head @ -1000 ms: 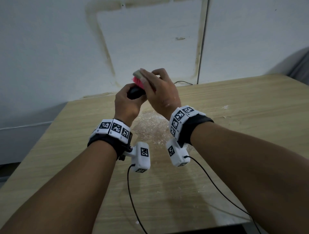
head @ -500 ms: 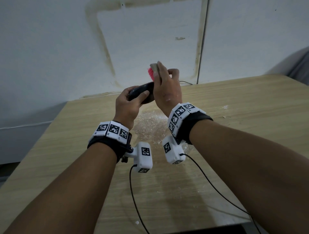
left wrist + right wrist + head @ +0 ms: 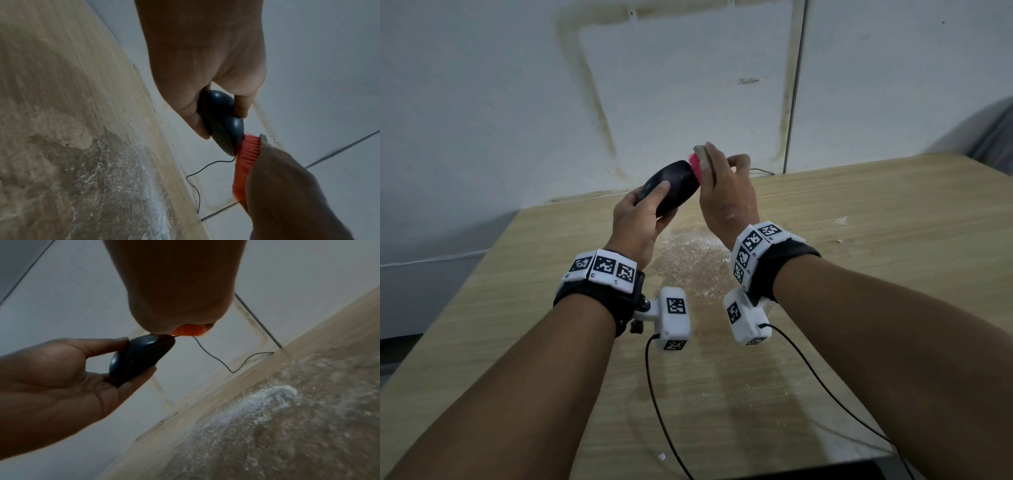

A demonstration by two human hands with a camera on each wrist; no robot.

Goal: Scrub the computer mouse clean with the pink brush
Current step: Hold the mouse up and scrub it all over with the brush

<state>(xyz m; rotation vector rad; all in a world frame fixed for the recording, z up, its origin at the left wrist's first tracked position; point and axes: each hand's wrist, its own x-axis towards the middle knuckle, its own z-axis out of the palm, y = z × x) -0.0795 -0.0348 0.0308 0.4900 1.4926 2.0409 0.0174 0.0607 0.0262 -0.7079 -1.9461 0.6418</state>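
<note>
A black computer mouse [image 3: 671,188] [image 3: 221,123] [image 3: 139,356] is held in the air above the wooden table, tilted, its far end up. My left hand [image 3: 643,219] [image 3: 205,73] grips it from the near end, thumb on top and fingers underneath. My right hand [image 3: 722,185] [image 3: 174,288] holds the pink brush [image 3: 697,164] [image 3: 245,164] [image 3: 188,331] upright, bristles pressed against the mouse's far end. The brush's pale back shows above my fingers; most of it is hidden by the hand. A thin black cord [image 3: 216,358] [image 3: 197,178] hangs from the mouse to the table's back edge.
White powder and a wet smear [image 3: 688,260] [image 3: 267,402] cover the table [image 3: 859,274] below my hands. A grey wall [image 3: 517,102] stands just behind the table's back edge. The table's left edge [image 3: 465,284] drops off beside my left forearm.
The mouse has tilted up and come more into view as my left hand turned it. My right hand moved the brush from on top of the mouse to its far end.
</note>
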